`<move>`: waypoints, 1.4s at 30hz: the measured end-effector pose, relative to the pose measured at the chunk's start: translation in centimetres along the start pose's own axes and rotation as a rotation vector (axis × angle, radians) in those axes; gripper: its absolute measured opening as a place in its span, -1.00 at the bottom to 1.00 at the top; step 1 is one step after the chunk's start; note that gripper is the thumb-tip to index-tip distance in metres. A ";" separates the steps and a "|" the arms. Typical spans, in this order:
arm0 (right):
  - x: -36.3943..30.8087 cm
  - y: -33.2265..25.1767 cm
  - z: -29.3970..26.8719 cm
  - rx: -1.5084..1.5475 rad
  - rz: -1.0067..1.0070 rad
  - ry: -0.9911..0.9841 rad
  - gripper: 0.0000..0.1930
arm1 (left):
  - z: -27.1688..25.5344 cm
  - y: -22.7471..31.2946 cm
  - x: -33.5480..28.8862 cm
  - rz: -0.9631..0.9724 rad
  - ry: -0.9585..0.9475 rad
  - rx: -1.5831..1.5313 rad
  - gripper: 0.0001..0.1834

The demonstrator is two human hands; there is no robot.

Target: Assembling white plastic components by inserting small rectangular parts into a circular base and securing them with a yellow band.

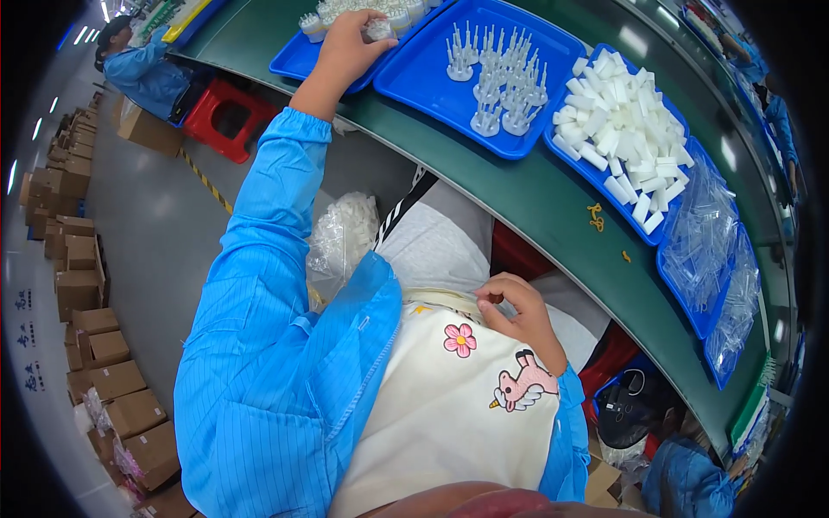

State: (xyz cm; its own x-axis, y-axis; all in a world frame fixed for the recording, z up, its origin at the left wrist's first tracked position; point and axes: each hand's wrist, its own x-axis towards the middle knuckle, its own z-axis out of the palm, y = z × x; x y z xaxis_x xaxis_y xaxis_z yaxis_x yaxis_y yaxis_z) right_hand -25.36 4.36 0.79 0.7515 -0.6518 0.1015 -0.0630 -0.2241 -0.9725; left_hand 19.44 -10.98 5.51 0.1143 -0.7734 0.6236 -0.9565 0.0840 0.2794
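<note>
Head view: the left hand [350, 47] had thumb and fingers closed around a small translucent piece [378, 31] above the right end of the left tray [292, 62]; the piece looked squat and rounded, half hidden, so its direction and long axis could not be told. Pale, rounded parts [399, 15] crowded that tray. The right hand [524, 319] was curled at the lap, and whether its fingers gripped anything could not be told. Beside the left tray, the smooth blue middle tray [414, 78] held clear stands [509, 82] with thin upright prongs. Farther right lay matte white blocks [622, 121], heaped at all angles, then glossy, crinkled clear plastic [699, 220], all on the green table [518, 186].
</note>
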 end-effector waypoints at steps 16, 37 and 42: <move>0.3 1.1 -0.2 -0.045 0.048 -0.020 -0.90 | -1.3 6.9 -0.6 0.200 0.130 -0.028 -0.58; 1.0 -5.9 -8.6 0.063 -0.136 0.519 -0.89 | -0.3 8.8 -0.8 -0.229 -0.272 -0.774 -0.59; 5.2 -5.8 -14.6 -0.788 -0.136 0.711 -0.77 | -3.6 10.7 -3.3 -0.463 -0.156 -1.108 -0.52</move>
State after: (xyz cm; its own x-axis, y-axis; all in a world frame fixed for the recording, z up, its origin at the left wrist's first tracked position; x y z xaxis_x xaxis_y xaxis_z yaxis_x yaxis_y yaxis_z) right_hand -30.68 -8.27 10.01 0.2453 -0.8018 0.5450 -0.6052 -0.5658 -0.5600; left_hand 9.83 -5.30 9.03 0.2778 -0.9338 0.2257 -0.0762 0.2128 0.9741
